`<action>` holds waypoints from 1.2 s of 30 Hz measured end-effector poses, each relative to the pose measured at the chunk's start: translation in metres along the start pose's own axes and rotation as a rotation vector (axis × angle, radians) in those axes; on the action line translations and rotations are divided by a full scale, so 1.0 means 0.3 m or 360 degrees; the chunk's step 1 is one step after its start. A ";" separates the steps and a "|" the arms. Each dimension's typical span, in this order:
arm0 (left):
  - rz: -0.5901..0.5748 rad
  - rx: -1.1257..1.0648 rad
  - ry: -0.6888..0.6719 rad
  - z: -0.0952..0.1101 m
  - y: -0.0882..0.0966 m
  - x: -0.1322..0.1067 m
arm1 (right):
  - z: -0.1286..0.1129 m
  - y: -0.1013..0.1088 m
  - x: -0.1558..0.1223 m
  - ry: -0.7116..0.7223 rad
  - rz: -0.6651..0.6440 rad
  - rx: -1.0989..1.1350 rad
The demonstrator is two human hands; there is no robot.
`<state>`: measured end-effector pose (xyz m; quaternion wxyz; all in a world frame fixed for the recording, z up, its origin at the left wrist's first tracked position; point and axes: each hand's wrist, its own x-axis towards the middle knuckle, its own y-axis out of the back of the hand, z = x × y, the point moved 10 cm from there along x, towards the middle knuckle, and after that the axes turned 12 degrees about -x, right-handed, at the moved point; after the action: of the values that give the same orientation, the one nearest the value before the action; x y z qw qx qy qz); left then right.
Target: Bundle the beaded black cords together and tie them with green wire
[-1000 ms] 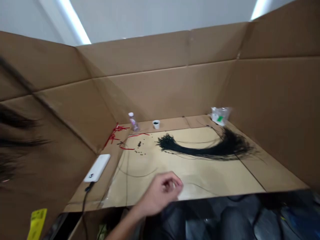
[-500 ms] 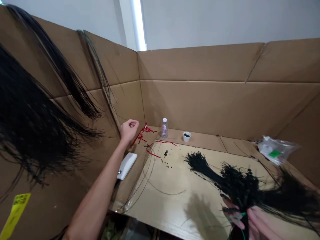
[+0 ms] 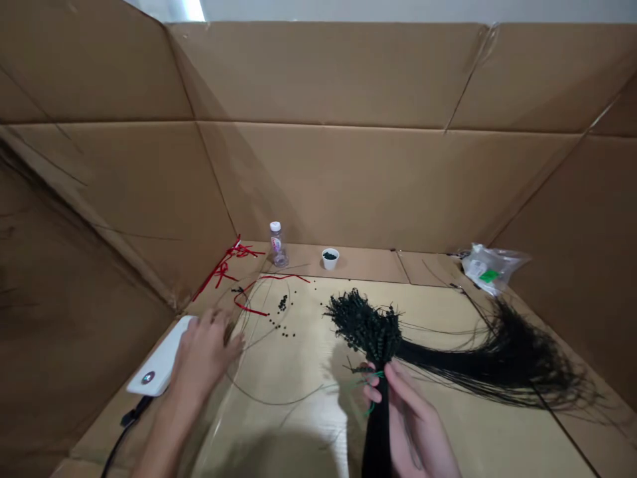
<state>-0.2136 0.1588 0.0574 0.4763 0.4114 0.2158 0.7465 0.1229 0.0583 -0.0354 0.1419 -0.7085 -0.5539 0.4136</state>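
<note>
My right hand (image 3: 411,418) grips a thick bundle of black cords (image 3: 377,445) low on the board, with a thin green wire (image 3: 371,386) by its fingers. Small black beads crowd the bundle's upper end (image 3: 363,325). A second mass of long black strands (image 3: 512,362) spreads to the right. My left hand (image 3: 206,352) rests on the pale wooden board (image 3: 308,372) with curled fingers, next to a white power bank (image 3: 159,365) and near a thin dark wire loop (image 3: 259,392). Whether it pinches anything is hidden.
Cardboard walls (image 3: 338,186) enclose the board on three sides. Red ties (image 3: 226,265) and loose black beads (image 3: 283,305) lie at the far left. A plastic bottle (image 3: 277,244), a white cup of beads (image 3: 330,258) and a clear bag with a green label (image 3: 490,269) stand along the back.
The view has swung and levelled. My left hand has come down from beside the red ties to the board near the power bank. The bundle in my right hand now stands more upright.
</note>
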 end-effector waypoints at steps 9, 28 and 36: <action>-0.0477 -0.1176 0.0372 0.336 -0.153 -0.314 | -0.007 0.002 -0.032 0.0037 -0.0054 -0.0148; -0.0847 -0.1717 0.0575 0.455 -0.277 -0.448 | 0.048 0.090 -0.049 0.0058 0.0122 -0.0274; -0.0978 -0.2116 0.0707 0.474 -0.320 -0.466 | 0.070 0.083 -0.040 0.0007 0.0123 -0.0269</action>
<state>-0.0168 0.0682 0.0124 0.7553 -0.1999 -0.0834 0.6185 0.1233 0.0334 -0.0595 0.0668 -0.7398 -0.5587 0.3689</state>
